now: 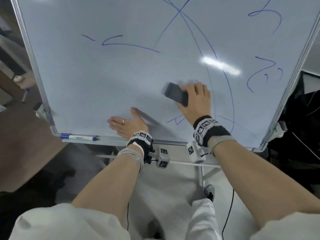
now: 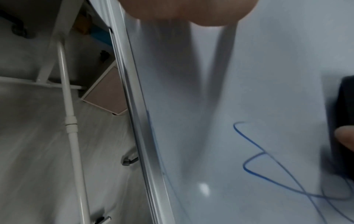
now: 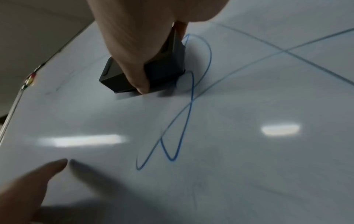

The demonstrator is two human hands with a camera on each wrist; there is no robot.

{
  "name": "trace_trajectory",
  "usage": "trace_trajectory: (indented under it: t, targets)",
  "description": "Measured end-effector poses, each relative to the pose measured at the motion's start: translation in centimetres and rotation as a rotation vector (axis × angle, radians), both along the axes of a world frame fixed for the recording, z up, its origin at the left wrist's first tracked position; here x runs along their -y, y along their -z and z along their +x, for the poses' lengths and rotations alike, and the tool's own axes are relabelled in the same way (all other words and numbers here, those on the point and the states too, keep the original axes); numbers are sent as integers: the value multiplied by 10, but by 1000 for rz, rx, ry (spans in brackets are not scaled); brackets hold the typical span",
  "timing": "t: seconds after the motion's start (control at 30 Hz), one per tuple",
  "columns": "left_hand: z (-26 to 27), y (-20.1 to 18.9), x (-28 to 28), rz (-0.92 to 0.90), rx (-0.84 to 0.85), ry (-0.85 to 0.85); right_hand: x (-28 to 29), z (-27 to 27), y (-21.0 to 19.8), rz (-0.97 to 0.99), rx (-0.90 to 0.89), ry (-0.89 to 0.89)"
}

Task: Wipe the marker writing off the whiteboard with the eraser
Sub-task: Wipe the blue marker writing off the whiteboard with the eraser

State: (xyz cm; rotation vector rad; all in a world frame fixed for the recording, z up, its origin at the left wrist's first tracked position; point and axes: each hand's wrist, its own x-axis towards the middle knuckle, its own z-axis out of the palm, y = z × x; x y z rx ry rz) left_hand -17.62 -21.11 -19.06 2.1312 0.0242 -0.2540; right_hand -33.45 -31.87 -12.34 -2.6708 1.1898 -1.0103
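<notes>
Right hand (image 1: 194,99) grips the eraser (image 1: 176,94) flat on the whiteboard (image 1: 103,75), remaining blue writing (image 1: 174,119) just below it; left hand (image 1: 127,124) rests flat, empty.

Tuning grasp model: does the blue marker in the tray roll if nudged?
Probably. The blue marker looks round-bodied and lies lengthwise in the whiteboard's bottom ledge, so it would likely roll. The ledge's lip may stop it. It looks stiff and light.

1. My glossy, smooth white whiteboard (image 1: 103,80) mirrors the ceiling lights, framed in brushed silver metal.
2. The matt black plastic block eraser (image 3: 162,68) looks dull.
3. Blue-capped white plastic marker pen (image 1: 78,137): slightly shiny.
4. Black cloth wristbands (image 1: 217,134) look fuzzy.
</notes>
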Motion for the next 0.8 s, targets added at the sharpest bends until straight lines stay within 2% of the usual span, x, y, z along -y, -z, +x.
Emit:
trace_trajectory:
  t: [0.1, 0.23, 0.3, 0.37, 0.47, 0.53, 0.6, 0.7, 0.73, 0.8]
  targets:
    - [-10, 2, 4, -3, 19, 12, -7, -1, 9, -2, -29, -56]
    - [-7, 10, 6, 2, 94, -32, -42, -10, 63, 25, -321, -291]
    - [-5, 11, 7, 19, 104, -27, -38, -14, 64, 15, -386, -336]
    - [-8, 11, 9, 20, 86, -5, -22, -16, 45, -12, -312, -263]
    - [-22, 10, 14, 9, 84, 51, 5, -25, 14, -18, -80, -31]
    - [-32, 10, 19, 5, 99, 82, 8, -29, 12, -15, -17, 42]
    - [-37, 8, 22, 10, 109, 98, -2, -31, 26, -1, -39, 14]
    - [-36, 5, 25, 32, 128, 94, -25, -39, 57, 7, -192, -158]
    - [-35, 3, 25, 40, 139, 94, -29, -42, 61, 1, -228, -179]
    - [-32, -1, 28, 44, 170, 93, -21, -46, 46, -16, -183, -131]
